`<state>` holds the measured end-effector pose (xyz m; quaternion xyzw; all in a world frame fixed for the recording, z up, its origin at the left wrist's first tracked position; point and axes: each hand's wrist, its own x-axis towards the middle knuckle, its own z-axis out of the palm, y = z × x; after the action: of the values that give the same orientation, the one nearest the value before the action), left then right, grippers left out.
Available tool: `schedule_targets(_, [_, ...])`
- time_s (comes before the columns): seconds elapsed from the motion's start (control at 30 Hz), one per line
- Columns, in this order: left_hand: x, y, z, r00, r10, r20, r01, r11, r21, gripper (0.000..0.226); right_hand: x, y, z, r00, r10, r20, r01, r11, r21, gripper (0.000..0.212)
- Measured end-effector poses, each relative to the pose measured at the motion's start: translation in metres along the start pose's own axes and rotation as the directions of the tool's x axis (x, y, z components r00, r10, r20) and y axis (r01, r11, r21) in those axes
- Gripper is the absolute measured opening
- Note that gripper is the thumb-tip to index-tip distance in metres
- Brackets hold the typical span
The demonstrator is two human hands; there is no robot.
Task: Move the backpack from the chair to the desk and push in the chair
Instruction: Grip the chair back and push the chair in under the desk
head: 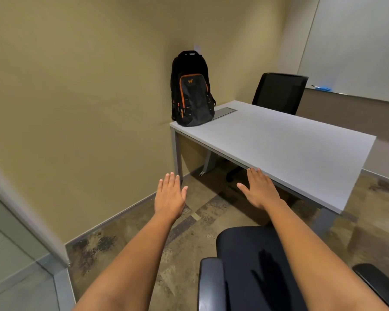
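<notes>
Black backpack (191,90) stands upright on the desk (279,140); both hands empty.

Two bare forearms are recorded, entering from the lower edge of the head view. No sleeve, cuff or glove is seen on either limb along the visible length. The left hand (170,195) is shown from the back, with four fingers and a thumb in view and short, pale nails. The right hand (259,188) is likewise shown from the back, with short nails at the fingertips. Both wrists and all visible fingers are seen uncovered and unadorned. The upper arms and the rest of the body are cut off by the frame.
</notes>
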<state>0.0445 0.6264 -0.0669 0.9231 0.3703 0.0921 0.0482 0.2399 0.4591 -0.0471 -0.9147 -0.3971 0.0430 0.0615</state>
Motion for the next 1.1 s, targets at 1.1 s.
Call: schedule_targets(1.1, [-0.189,0.221,-0.023,1.000,-0.029,-0.011,0.028,0.997,-0.068,0.056,-0.204,0.181,-0.039,0.998,-0.055,0.021,0.055,0.998,0.011,0.068])
